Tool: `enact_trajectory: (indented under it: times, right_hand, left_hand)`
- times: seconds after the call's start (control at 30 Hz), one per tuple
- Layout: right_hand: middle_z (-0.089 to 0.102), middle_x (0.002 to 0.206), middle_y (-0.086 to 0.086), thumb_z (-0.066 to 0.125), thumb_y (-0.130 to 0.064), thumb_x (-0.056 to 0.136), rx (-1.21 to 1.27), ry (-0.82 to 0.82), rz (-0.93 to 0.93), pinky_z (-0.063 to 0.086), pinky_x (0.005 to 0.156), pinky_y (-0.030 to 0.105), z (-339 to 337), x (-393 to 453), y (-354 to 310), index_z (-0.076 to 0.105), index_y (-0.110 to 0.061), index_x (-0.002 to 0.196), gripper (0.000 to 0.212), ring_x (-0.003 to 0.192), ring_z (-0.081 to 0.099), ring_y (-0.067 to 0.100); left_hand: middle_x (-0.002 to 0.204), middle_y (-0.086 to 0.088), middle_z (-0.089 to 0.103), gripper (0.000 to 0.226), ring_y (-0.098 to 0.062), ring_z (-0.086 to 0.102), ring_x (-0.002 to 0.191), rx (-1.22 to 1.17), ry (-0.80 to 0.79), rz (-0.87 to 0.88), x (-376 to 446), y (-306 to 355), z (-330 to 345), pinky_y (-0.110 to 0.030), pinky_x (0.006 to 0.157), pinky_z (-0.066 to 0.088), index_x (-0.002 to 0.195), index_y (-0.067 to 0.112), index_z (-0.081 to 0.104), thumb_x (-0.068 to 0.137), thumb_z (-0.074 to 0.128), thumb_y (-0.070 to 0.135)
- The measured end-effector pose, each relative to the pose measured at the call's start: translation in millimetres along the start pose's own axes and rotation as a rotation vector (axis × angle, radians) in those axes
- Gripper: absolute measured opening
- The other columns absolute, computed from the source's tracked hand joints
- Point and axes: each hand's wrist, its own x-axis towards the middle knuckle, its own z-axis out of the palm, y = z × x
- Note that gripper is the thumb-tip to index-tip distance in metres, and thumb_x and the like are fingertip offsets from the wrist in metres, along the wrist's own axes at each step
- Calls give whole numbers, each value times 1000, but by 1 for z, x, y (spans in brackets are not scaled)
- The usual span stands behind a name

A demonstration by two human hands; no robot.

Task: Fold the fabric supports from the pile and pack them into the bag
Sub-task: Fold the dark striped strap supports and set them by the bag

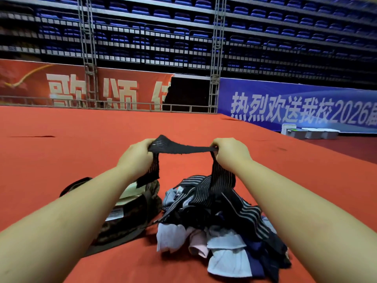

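Observation:
I hold a black ribbed fabric support point(181, 149) stretched in the air between both hands, above the red carpet. My left hand point(135, 155) grips its left end, whose short tail hangs down. My right hand point(231, 153) grips the right end, and a longer striped tail drops from it onto the pile point(220, 219). That pile of black, striped, white, pink and navy supports lies on the carpet below my right arm. A dark patterned bag point(130, 217) lies open to the left of the pile, partly hidden under my left forearm.
The red carpet point(61, 160) spreads wide in front and to the left. Its raised edge runs along the right side, with grey bins point(310, 133) beyond it. Banners, a metal rail and rows of blue seats stand far behind.

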Motion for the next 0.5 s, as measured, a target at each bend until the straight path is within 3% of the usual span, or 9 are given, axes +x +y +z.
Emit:
enact_trajectory:
  times: [0.13,0.27,0.37,0.43,0.5]
  right_hand:
    - [65,112,6,48,-12,88,198,-5,38,45,75,33,-3,-8,-16,65,-21,109,28,102,57,30]
    - [65,114,2,48,-10,84,322,-76,-40,50,82,34,2,-22,-45,67,-25,106,32,103,58,27]
    - [64,114,3,47,-6,81,359,-107,-87,50,83,35,4,-29,-66,66,-22,108,37,103,57,27]
    - [64,113,5,47,-1,77,379,-99,-85,50,83,36,7,-31,-71,66,-21,107,40,102,57,27]
    - [65,110,4,49,-1,77,419,-89,-82,50,82,35,11,-34,-70,67,-22,103,39,101,57,26]
  left_hand:
    - [139,-6,52,55,-26,53,119,186,-210,-40,-18,-22,-1,-33,90,45,142,27,41,91,41,6]
    - [151,-1,34,78,-20,40,134,-48,-383,10,-39,-8,14,-32,107,36,150,26,22,85,67,29]
    - [145,3,42,92,-15,45,127,-291,-400,0,-49,16,31,-33,104,38,148,27,22,74,76,40]
    - [137,2,50,84,-15,50,121,-355,-341,-53,-50,22,36,-37,102,41,145,26,29,72,66,40]
    - [132,-2,55,60,-21,54,116,-300,-295,-80,-50,22,36,-33,96,44,142,24,37,85,56,25]
